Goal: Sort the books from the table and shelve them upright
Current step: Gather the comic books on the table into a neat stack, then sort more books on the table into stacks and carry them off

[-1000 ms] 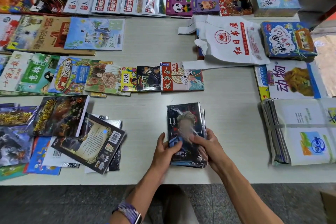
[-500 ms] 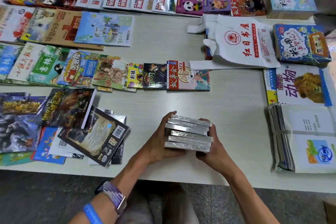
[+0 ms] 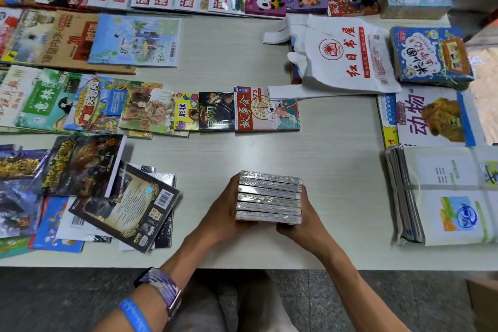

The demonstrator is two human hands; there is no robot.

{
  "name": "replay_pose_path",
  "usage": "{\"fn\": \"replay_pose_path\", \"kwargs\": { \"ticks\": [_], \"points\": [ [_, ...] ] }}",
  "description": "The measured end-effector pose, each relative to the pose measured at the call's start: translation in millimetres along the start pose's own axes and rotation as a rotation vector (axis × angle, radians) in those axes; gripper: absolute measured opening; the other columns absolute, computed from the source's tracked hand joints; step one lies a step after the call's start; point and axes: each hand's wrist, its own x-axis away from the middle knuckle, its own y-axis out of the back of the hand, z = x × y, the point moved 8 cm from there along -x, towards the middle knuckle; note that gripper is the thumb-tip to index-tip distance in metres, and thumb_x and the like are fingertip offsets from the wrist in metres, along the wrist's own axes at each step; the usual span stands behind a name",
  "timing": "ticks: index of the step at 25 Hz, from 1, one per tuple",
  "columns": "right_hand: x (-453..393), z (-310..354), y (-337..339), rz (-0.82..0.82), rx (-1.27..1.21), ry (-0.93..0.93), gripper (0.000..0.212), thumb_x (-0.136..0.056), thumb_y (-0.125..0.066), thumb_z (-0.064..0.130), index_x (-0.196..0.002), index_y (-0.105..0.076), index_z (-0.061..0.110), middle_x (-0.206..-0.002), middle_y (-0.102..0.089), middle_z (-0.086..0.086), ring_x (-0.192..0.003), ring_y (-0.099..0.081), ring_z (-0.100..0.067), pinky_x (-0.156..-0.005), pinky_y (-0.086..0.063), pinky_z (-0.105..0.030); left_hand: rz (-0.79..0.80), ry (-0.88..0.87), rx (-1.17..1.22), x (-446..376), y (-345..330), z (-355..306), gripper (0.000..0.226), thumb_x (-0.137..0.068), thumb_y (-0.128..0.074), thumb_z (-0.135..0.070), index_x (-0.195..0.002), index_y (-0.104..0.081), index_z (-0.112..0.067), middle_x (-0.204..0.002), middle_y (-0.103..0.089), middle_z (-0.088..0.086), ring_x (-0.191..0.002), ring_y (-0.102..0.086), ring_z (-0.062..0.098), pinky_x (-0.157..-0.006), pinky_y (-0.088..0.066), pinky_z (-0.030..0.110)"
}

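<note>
A stack of several shrink-wrapped books (image 3: pixel 269 197) stands on edge near the front of the table (image 3: pixel 336 159), page edges facing up. My left hand (image 3: pixel 222 211) grips the stack's left side. My right hand (image 3: pixel 303 226) grips its right side and near corner. Both hands clamp the stack between them. Many other books lie flat across the table, among them a loose pile with a dark back cover (image 3: pixel 126 207) at the front left.
A white plastic bag with red print (image 3: pixel 342 56) lies at the back right. A strapped bundle of white booklets (image 3: pixel 444 197) sits at the right edge, behind it a blue animal book (image 3: pixel 431 118). A row of small books (image 3: pixel 237 112) lies mid-table.
The stack lay flat with its dark cover up one second ago. My hands tipped it up onto its edge and now hold it squared between them.
</note>
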Motion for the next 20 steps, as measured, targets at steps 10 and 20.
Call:
{"fn": "replay_pose_path", "kwargs": {
  "ticks": [10, 20],
  "points": [
    [-12, -39, 39, -0.059, -0.715, -0.473, 0.051, -0.084, -0.073, 0.020, -0.124, -0.058, -0.007, -0.115, -0.069, -0.034, -0.099, -0.068, -0.045, -0.089, -0.058, -0.057, 0.029, 0.517, 0.471, -34, -50, 11, 0.057, -0.062, -0.089, -0.043, -0.108, -0.065, -0.018, -0.098, -0.078, 0.000, -0.083, -0.075, 0.011, -0.067, -0.055, 0.018],
    [-2, -54, 63, -0.252, -0.147, -0.493, 0.031, -0.089, -0.074, 0.024, -0.115, -0.068, 0.009, -0.105, -0.076, -0.013, -0.087, -0.075, -0.024, -0.073, -0.060, -0.037, -0.122, 0.493, 0.170, -21, -32, 12, 0.066, -0.065, -0.078, -0.056, -0.118, -0.063, -0.020, -0.115, -0.066, -0.003, -0.099, -0.062, 0.011, -0.077, -0.048, 0.019]
  ]
}}
